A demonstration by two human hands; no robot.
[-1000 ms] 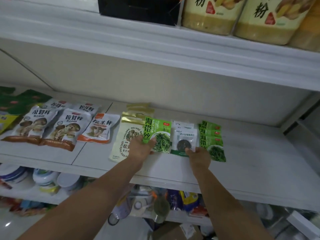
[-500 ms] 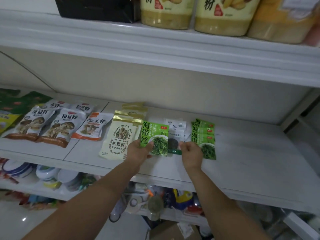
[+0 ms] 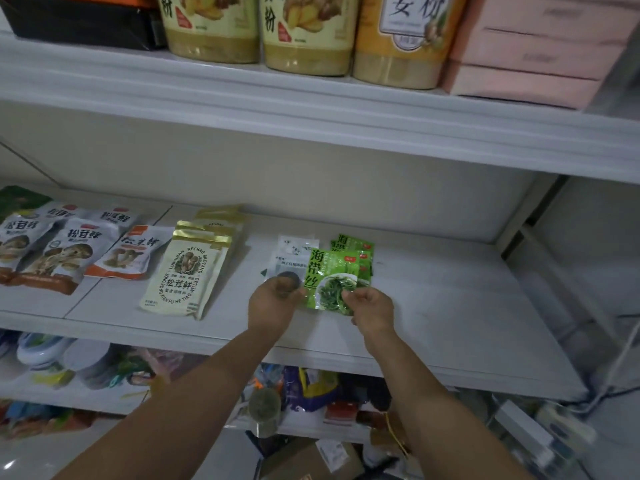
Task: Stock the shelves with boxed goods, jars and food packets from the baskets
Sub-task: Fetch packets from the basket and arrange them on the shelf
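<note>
Mushroom packets point(image 3: 69, 251) already line the white middle shelf point(image 3: 450, 306). The right hand point(image 3: 372, 306) pinches a glossy green seaweed packet point(image 3: 330, 280) over its green stack; the left hand point(image 3: 273, 303) seems closed on a white sachet point(image 3: 287, 268). Much shelf space is unfilled.

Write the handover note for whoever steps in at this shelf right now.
Right hand: pinching the lower edge of the green seaweed packet, which lies over the green stack.
Left hand: on the white packet, grip unclear.
Done: mushroom packets and cream pouches laid out on the middle shelf.
Left: settle both packets on their stacks, then continue with stock from the baskets, which are out of view.
</note>
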